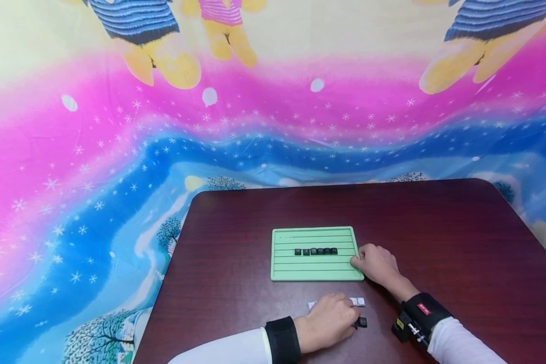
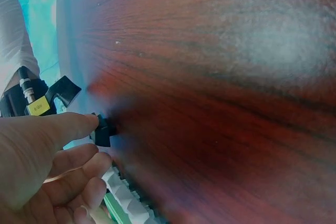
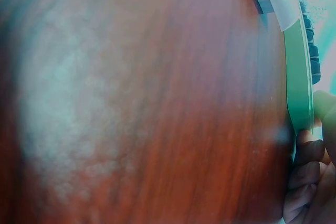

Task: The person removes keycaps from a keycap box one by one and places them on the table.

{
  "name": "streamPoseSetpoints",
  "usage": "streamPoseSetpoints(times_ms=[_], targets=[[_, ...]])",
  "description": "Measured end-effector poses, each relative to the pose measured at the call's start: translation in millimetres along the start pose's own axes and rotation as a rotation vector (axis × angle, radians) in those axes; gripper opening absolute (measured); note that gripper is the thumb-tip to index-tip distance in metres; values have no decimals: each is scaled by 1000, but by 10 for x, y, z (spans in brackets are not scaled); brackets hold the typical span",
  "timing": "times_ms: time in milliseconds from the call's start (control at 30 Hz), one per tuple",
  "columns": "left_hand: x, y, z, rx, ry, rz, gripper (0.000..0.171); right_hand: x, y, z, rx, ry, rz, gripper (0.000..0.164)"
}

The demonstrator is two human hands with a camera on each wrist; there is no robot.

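We have the right hand (image 1: 378, 264) gripping the right edge of the light-green, ribbed rectangular board (image 1: 318, 273), thumb on top, fingers curled at the rim. Six small black keycap-like blocks (image 1: 320, 251) stand in one row mid-board, the two leftmost slightly spaced. Off the near edge, our left hand (image 1: 327, 322) has its fingers curled, thumb against a small black block (image 2: 101, 137), apparently pinching it just above the dark red-brown wooden table (image 1: 236, 242); another black block (image 1: 363, 322) lies just beside. White blocks (image 1: 360, 302) lie partly hidden beyond the left hand. Judgement: we should pinch by the sides, lift clear of the white ones, and keep the board's edge firm so the row stays undisturbed.
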State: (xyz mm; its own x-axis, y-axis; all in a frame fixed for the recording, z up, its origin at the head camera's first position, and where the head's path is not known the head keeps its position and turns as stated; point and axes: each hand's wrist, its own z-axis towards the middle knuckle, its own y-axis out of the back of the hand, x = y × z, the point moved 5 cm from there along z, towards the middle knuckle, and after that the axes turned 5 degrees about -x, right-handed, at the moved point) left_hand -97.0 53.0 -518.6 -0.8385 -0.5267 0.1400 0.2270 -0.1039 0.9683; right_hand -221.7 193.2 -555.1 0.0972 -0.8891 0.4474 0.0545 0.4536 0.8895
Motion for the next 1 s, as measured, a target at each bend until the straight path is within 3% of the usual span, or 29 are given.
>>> streamPoseSetpoints(times_ms=[300, 567, 1000], targets=[[36, 74, 32, 5, 11, -11, 15, -8, 0, 7, -2, -6, 8, 35], [107, 132, 76, -63, 19, -25, 14, -8, -4, 5, -1, 6, 12, 35], [351, 225, 147, -97, 109, -19, 19, -23, -22, 17, 14, -13, -5, 36]])
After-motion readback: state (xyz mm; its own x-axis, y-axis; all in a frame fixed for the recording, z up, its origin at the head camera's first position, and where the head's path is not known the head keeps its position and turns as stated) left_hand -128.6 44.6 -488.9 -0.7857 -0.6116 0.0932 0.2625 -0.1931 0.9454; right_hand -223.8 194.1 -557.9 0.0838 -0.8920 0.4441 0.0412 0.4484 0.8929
